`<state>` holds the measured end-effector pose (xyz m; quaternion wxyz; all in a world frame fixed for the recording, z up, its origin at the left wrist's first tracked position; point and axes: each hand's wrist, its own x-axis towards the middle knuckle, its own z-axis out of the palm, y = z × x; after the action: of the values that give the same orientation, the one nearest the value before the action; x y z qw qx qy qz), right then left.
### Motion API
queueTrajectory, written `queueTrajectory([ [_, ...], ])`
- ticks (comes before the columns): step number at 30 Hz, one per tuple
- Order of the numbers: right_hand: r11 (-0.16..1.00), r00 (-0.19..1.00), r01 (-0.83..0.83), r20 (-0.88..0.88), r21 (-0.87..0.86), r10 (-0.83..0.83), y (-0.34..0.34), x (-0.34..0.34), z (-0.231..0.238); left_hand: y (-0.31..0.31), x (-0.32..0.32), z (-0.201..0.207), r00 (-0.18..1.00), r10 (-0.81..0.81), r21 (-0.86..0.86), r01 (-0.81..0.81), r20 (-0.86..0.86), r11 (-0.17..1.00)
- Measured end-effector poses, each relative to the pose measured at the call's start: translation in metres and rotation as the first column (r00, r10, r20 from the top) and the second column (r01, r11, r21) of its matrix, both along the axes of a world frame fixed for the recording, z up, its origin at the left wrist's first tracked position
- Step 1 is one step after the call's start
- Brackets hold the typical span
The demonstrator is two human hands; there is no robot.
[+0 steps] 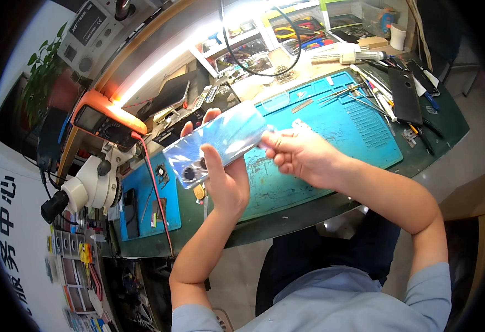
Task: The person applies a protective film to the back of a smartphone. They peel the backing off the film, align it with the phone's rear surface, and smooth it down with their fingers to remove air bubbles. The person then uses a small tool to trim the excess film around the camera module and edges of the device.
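A shiny blue smartphone (223, 135) is held up over the workbench, its back with round camera lenses facing me. My left hand (228, 185) grips it from below, thumb across the back near the lenses and fingertips showing past the far edge. At the phone's right end, my right hand (300, 155) is closed in a pinch against the corner. What lies between those fingertips is too small to make out. Beneath both hands spreads a blue repair mat (264, 191) with scuffs and dark marks.
Tweezers (339, 94) and pens lie at the mat's right, beside a black phone-shaped panel (404, 97). To the left are an orange multimeter (107, 119) with a red lead, a white microscope (93, 182) and a dark phone (131, 213). Tool trays (300, 30) line the back.
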<state>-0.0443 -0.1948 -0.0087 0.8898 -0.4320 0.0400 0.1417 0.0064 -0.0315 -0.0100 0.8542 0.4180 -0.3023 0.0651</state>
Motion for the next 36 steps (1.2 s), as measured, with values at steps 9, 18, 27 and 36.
queueTrajectory([
  [9, 0.690, 0.896, 0.378, 0.432, -0.617, -0.105, -0.106, -0.009, 0.049, 0.008, 0.004, -0.004, 0.835, -0.274, 0.313, 0.453, -0.478, 0.835],
  [18, 0.200, 0.788, 0.517, 0.554, -0.832, 0.270, -0.059, -0.033, 0.084, -0.012, -0.012, 0.016, 0.882, 0.116, 0.529, -0.374, 0.457, 0.762],
  [27, 0.133, 0.578, 0.746, 0.733, -0.653, 0.359, -0.047, -0.053, 0.072, -0.012, -0.032, 0.059, 0.501, 0.033, 0.416, -0.752, 0.865, 0.511],
  [36, 0.196, 0.619, 0.731, 0.756, -0.654, 0.213, -0.042, -0.054, 0.062, -0.016, -0.053, 0.071, 0.506, 0.096, 0.441, -0.817, 0.857, 0.371],
])
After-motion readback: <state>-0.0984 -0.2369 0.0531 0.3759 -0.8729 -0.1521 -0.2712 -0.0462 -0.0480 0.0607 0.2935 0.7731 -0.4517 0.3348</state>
